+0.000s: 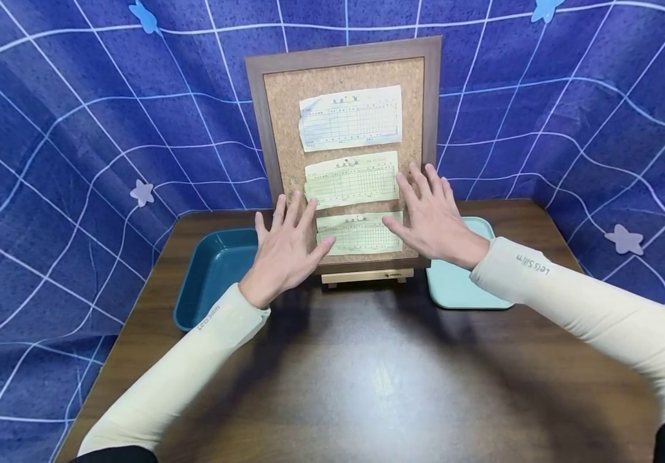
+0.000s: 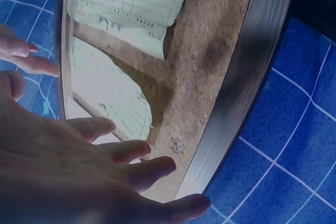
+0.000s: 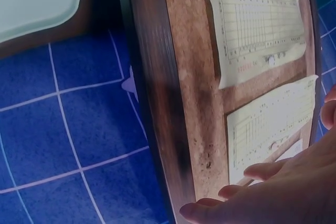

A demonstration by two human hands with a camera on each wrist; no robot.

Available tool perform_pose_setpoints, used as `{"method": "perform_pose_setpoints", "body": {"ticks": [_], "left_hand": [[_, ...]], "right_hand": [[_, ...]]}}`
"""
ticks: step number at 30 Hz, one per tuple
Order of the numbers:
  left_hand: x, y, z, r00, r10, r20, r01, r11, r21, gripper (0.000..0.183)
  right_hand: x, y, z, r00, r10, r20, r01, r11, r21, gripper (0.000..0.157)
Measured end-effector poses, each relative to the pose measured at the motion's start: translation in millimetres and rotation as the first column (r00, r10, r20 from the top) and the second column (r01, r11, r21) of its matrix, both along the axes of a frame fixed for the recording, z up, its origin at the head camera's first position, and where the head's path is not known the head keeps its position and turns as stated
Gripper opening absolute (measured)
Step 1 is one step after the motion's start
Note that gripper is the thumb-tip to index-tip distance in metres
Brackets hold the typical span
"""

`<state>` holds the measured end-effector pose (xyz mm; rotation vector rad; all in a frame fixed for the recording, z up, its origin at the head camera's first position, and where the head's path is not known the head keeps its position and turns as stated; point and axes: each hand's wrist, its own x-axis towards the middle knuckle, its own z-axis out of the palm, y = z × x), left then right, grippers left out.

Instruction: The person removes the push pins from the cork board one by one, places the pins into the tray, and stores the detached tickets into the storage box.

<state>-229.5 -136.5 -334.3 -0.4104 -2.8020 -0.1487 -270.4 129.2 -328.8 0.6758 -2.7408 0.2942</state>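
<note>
A framed cork board (image 1: 283, 135) leans upright on a small wooden easel (image 1: 367, 276). Three paper receipt slips are pinned to it one above another: a bluish top slip (image 1: 351, 122), a pale green middle slip (image 1: 352, 183) and a green bottom slip (image 1: 358, 238). My left hand (image 1: 286, 247), fingers spread, is in front of the board's lower left, near the slips' left edges. On the other side my right hand (image 1: 433, 215) spreads its fingers by the right ends of the middle and bottom slips. Neither hand grips anything. In the right wrist view a pushpin (image 3: 271, 60) shows on one slip.
A dark teal tray (image 1: 193, 283) sits at the left of the wooden table (image 1: 367, 373), behind my left hand. A light mint tray (image 1: 460, 289) lies at the right, partly under my right hand in the head view. Blue patterned cloth (image 1: 182, 148) surrounds the table.
</note>
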Motion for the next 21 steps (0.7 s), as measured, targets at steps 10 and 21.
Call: {"method": "perform_pose_setpoints", "body": {"ticks": [10, 21], "left_hand": [[-8.0, -2.5, 14.7, 1.000, 0.018, 0.007, -0.018, 1.000, 0.013, 0.074], [-18.1, 0.3, 28.2, 0.999, 0.032, 0.003, -0.032, 0.999, 0.029, 0.074]], "right_hand": [[-3.4, -4.2, 15.8, 0.999, 0.009, -0.034, -0.010, 1.000, -0.023, 0.074], [-12.4, -6.4, 34.3, 0.999, -0.006, -0.044, 0.005, 1.000, -0.020, 0.075]]}}
